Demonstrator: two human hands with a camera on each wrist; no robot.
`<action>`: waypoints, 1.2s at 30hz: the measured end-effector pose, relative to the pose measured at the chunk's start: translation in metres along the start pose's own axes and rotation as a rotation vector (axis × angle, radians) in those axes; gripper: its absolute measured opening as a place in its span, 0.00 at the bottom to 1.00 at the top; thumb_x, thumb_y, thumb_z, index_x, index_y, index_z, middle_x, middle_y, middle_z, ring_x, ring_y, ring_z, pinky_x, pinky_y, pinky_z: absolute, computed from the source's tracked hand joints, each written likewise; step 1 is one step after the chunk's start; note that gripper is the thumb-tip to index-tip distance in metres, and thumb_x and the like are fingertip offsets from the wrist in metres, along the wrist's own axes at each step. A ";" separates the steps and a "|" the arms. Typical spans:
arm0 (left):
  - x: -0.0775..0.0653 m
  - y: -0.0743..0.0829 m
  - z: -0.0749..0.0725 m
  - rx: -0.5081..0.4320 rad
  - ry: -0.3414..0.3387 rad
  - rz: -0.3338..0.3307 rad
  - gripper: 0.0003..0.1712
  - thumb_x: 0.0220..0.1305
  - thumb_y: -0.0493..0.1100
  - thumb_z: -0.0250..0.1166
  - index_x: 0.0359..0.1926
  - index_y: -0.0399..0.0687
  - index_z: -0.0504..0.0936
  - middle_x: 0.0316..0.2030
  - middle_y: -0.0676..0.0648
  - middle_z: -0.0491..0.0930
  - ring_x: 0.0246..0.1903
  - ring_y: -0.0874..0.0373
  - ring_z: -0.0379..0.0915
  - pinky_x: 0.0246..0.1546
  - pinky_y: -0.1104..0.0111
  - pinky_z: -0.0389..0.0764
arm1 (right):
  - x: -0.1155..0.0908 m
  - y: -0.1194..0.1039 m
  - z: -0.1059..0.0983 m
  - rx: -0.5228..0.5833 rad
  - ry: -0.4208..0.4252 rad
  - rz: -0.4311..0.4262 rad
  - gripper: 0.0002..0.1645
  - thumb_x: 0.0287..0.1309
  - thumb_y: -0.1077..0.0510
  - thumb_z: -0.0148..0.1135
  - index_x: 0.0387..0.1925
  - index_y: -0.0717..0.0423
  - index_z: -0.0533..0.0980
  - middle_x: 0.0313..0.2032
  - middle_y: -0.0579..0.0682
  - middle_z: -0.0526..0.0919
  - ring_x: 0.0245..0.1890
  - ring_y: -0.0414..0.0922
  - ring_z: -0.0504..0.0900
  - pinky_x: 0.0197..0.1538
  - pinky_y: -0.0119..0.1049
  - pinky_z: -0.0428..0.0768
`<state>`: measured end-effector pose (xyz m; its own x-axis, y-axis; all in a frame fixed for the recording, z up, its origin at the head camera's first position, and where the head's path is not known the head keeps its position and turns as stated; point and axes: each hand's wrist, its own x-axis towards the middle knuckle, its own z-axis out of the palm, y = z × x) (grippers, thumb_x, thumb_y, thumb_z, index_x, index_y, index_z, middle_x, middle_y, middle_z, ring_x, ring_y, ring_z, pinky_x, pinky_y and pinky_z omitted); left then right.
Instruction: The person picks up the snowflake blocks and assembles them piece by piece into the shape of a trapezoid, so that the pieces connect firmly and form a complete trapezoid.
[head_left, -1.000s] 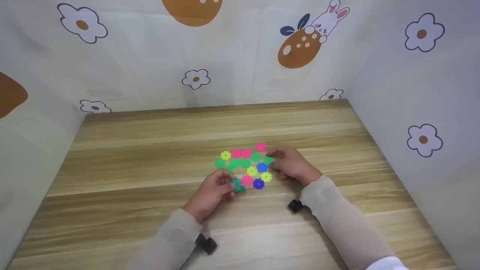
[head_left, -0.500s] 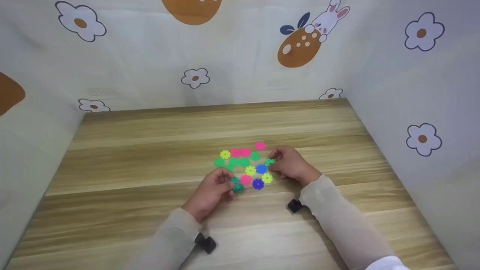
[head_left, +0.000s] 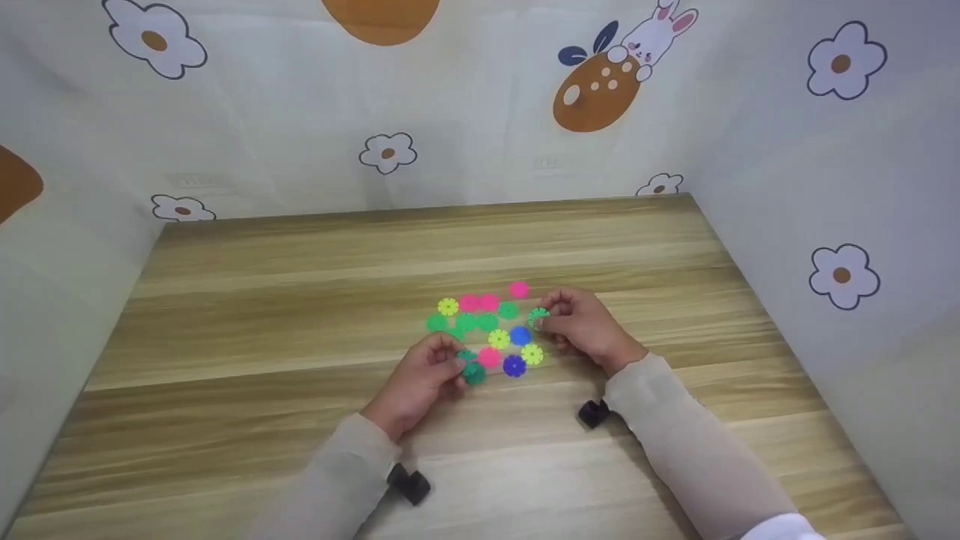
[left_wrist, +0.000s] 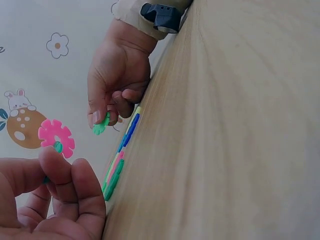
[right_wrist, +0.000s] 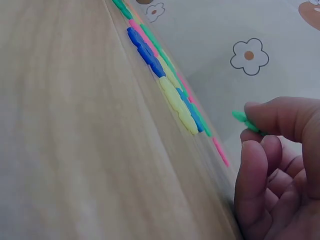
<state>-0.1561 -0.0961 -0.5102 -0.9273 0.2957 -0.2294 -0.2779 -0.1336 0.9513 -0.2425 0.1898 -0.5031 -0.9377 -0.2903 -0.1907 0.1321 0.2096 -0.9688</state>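
My left hand (head_left: 416, 381) pinches a small green snowflake disc (head_left: 466, 355) between thumb and forefinger. At those fingertips, the left wrist view shows a pink snowflake disc (left_wrist: 49, 131) standing upright, with a bit of green at its lower edge. To the right, my right hand (head_left: 589, 328) grips another green snowflake disc (head_left: 538, 317) by its edge, its face toward the head camera. Between the hands, several flat discs lie on the table, among them a light blue one (head_left: 520, 335), a dark blue one (head_left: 514, 366) and a yellow one (head_left: 532, 354).
More discs lie beyond the left hand, including a yellow one (head_left: 448, 306) and several green and pink ones. A single pink disc (head_left: 519, 289) sits at the far side of the group. The wooden table (head_left: 300, 255) meets patterned cloth walls (head_left: 480, 90) at its back and sides.
The green disc in my right hand has turned from nearly edge-on to face the head camera. My left hand keeps its pinch and has barely moved.
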 end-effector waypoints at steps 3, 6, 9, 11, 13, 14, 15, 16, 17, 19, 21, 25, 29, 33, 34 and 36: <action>0.000 0.000 0.000 0.001 0.000 0.006 0.07 0.76 0.31 0.57 0.52 0.39 0.73 0.36 0.48 0.76 0.33 0.59 0.77 0.39 0.66 0.83 | -0.004 0.001 0.003 0.019 -0.010 -0.034 0.14 0.61 0.65 0.73 0.45 0.61 0.77 0.22 0.45 0.75 0.18 0.40 0.71 0.23 0.31 0.73; 0.000 -0.001 0.000 -0.009 -0.005 0.017 0.07 0.76 0.31 0.56 0.51 0.39 0.73 0.35 0.48 0.76 0.32 0.59 0.77 0.39 0.66 0.83 | -0.009 0.001 0.008 0.029 -0.045 -0.060 0.12 0.62 0.65 0.71 0.43 0.60 0.76 0.20 0.43 0.74 0.17 0.39 0.69 0.22 0.31 0.72; 0.000 -0.001 0.000 -0.018 -0.007 0.020 0.07 0.76 0.31 0.56 0.51 0.39 0.73 0.35 0.48 0.76 0.33 0.58 0.77 0.39 0.66 0.83 | -0.012 0.001 0.015 0.039 -0.114 -0.085 0.10 0.63 0.65 0.68 0.42 0.59 0.76 0.19 0.42 0.73 0.16 0.38 0.67 0.21 0.30 0.69; 0.000 -0.001 0.000 -0.030 -0.009 0.016 0.07 0.76 0.30 0.56 0.51 0.39 0.73 0.35 0.49 0.76 0.33 0.58 0.78 0.39 0.67 0.83 | -0.014 0.001 0.019 0.056 -0.163 -0.101 0.08 0.64 0.65 0.67 0.42 0.60 0.76 0.19 0.42 0.74 0.16 0.38 0.65 0.20 0.30 0.66; 0.000 -0.001 0.000 -0.039 -0.012 0.014 0.07 0.76 0.30 0.56 0.51 0.40 0.72 0.36 0.49 0.76 0.33 0.58 0.78 0.40 0.67 0.82 | -0.016 0.001 0.023 0.077 -0.208 -0.120 0.08 0.65 0.65 0.67 0.43 0.61 0.76 0.19 0.42 0.74 0.16 0.36 0.64 0.20 0.29 0.64; 0.000 -0.001 0.000 -0.041 -0.013 0.014 0.07 0.76 0.30 0.55 0.51 0.40 0.72 0.36 0.49 0.76 0.33 0.58 0.78 0.40 0.67 0.82 | -0.016 0.001 0.025 0.084 -0.225 -0.131 0.08 0.65 0.65 0.67 0.43 0.61 0.76 0.19 0.42 0.74 0.16 0.36 0.63 0.20 0.28 0.63; 0.000 -0.001 0.000 -0.042 -0.014 0.014 0.07 0.76 0.31 0.55 0.51 0.40 0.72 0.36 0.49 0.76 0.33 0.59 0.78 0.40 0.67 0.82 | -0.017 0.001 0.026 0.093 -0.240 -0.140 0.08 0.65 0.66 0.66 0.43 0.62 0.76 0.19 0.42 0.74 0.15 0.35 0.62 0.20 0.28 0.63; 0.000 -0.001 0.000 -0.044 -0.014 0.014 0.07 0.76 0.31 0.55 0.51 0.40 0.72 0.36 0.49 0.76 0.33 0.58 0.78 0.40 0.67 0.82 | -0.017 0.001 0.028 0.099 -0.256 -0.149 0.08 0.66 0.66 0.66 0.44 0.62 0.76 0.19 0.42 0.73 0.15 0.35 0.62 0.21 0.28 0.63; 0.000 -0.001 0.000 -0.041 -0.012 0.015 0.07 0.76 0.31 0.56 0.51 0.40 0.72 0.36 0.49 0.76 0.33 0.59 0.79 0.40 0.67 0.82 | -0.017 0.001 0.029 0.100 -0.269 -0.153 0.09 0.66 0.66 0.66 0.45 0.62 0.76 0.19 0.41 0.72 0.15 0.35 0.61 0.22 0.28 0.63; 0.000 -0.001 0.000 -0.036 -0.007 0.016 0.07 0.76 0.31 0.56 0.51 0.39 0.72 0.36 0.49 0.76 0.33 0.58 0.79 0.40 0.66 0.82 | -0.018 0.001 0.030 0.087 -0.291 -0.157 0.10 0.66 0.67 0.65 0.48 0.62 0.76 0.19 0.40 0.71 0.16 0.34 0.61 0.23 0.28 0.63; 0.000 -0.001 0.000 -0.033 0.001 0.012 0.07 0.76 0.32 0.57 0.52 0.39 0.72 0.36 0.48 0.76 0.34 0.58 0.79 0.41 0.66 0.83 | -0.018 0.000 0.032 0.066 -0.311 -0.158 0.13 0.65 0.67 0.64 0.51 0.62 0.77 0.20 0.39 0.71 0.17 0.35 0.61 0.24 0.28 0.64; -0.001 0.000 0.000 -0.036 0.013 0.004 0.08 0.76 0.32 0.57 0.53 0.38 0.72 0.36 0.48 0.77 0.33 0.58 0.80 0.41 0.66 0.84 | -0.019 0.000 0.032 0.022 -0.335 -0.161 0.18 0.64 0.68 0.64 0.56 0.64 0.77 0.22 0.40 0.74 0.19 0.35 0.64 0.26 0.27 0.66; -0.001 0.000 0.000 -0.035 0.018 -0.003 0.08 0.76 0.32 0.57 0.53 0.38 0.72 0.36 0.48 0.77 0.33 0.58 0.80 0.41 0.66 0.85 | -0.019 -0.001 0.031 0.003 -0.344 -0.167 0.20 0.64 0.68 0.65 0.57 0.65 0.78 0.24 0.41 0.76 0.21 0.36 0.66 0.28 0.27 0.68; -0.001 0.000 0.001 -0.031 0.026 -0.011 0.08 0.76 0.32 0.57 0.53 0.37 0.73 0.36 0.48 0.77 0.34 0.58 0.80 0.41 0.65 0.85 | -0.019 -0.001 0.030 -0.007 -0.344 -0.170 0.20 0.64 0.67 0.66 0.58 0.64 0.79 0.25 0.42 0.77 0.22 0.36 0.67 0.28 0.28 0.69; -0.001 0.000 0.001 -0.031 0.029 -0.013 0.09 0.76 0.32 0.57 0.53 0.37 0.73 0.36 0.48 0.77 0.34 0.58 0.80 0.41 0.65 0.85 | -0.019 -0.001 0.030 -0.008 -0.343 -0.170 0.21 0.63 0.67 0.66 0.58 0.64 0.80 0.25 0.42 0.77 0.22 0.36 0.67 0.28 0.28 0.69; -0.001 0.000 0.001 -0.031 0.033 -0.016 0.09 0.76 0.32 0.57 0.53 0.37 0.73 0.36 0.48 0.77 0.34 0.58 0.80 0.41 0.65 0.85 | -0.019 0.000 0.029 -0.006 -0.345 -0.168 0.21 0.63 0.67 0.66 0.58 0.64 0.80 0.25 0.42 0.77 0.22 0.36 0.67 0.28 0.27 0.69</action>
<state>-0.1550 -0.0951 -0.5097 -0.9303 0.2668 -0.2518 -0.3001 -0.1588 0.9406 -0.2153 0.1679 -0.5039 -0.7829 -0.6180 -0.0723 -0.0173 0.1378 -0.9903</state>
